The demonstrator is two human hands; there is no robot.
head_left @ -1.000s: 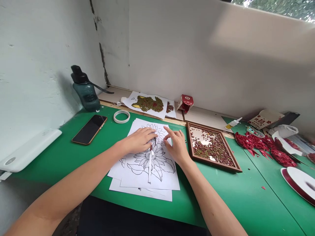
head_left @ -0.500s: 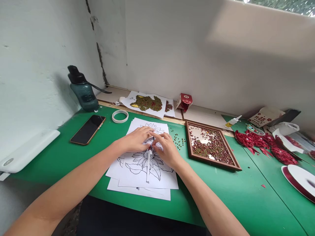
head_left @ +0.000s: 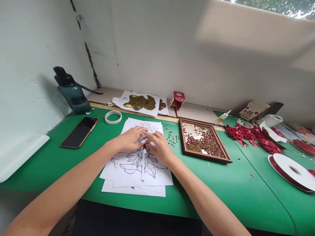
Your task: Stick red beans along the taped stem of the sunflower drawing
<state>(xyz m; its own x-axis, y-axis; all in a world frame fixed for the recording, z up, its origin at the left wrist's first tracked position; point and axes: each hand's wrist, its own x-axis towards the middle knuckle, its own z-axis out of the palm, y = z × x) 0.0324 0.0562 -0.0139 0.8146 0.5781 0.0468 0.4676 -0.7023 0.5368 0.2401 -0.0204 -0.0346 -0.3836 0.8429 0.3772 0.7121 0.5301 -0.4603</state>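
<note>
A stack of white sheets lies on the green mat (head_left: pixel 221 196); the top one is a line drawing of a sunflower (head_left: pixel 147 170). My left hand (head_left: pixel 129 140) rests on the drawing's upper part with its fingers stretched flat. My right hand (head_left: pixel 161 149) lies beside it, fingertips drawn together against the left fingertips over the flower's centre. A few red beans (head_left: pixel 144 146) and a narrow white strip (head_left: pixel 143 158) sit there. What the right fingers pinch is hidden.
Loose beans (head_left: pixel 172 137) lie beside a brown frame (head_left: pixel 206 157) holding red and green beans. A phone (head_left: pixel 79 132), tape roll (head_left: pixel 113 117) and dark bottle (head_left: pixel 72 92) stand left. A bean picture (head_left: pixel 139 102), red box (head_left: pixel 177 99), glue bottle (head_left: pixel 223 116), red ribbon pieces (head_left: pixel 248 134) and ribbon spool (head_left: pixel 290 170) lie behind and right.
My right hand has moved left from beside the frame to meet my left fingertips at the flower's centre, uncovering the loose beans. Its spread fingers have drawn together. The view has swung slightly right.
</note>
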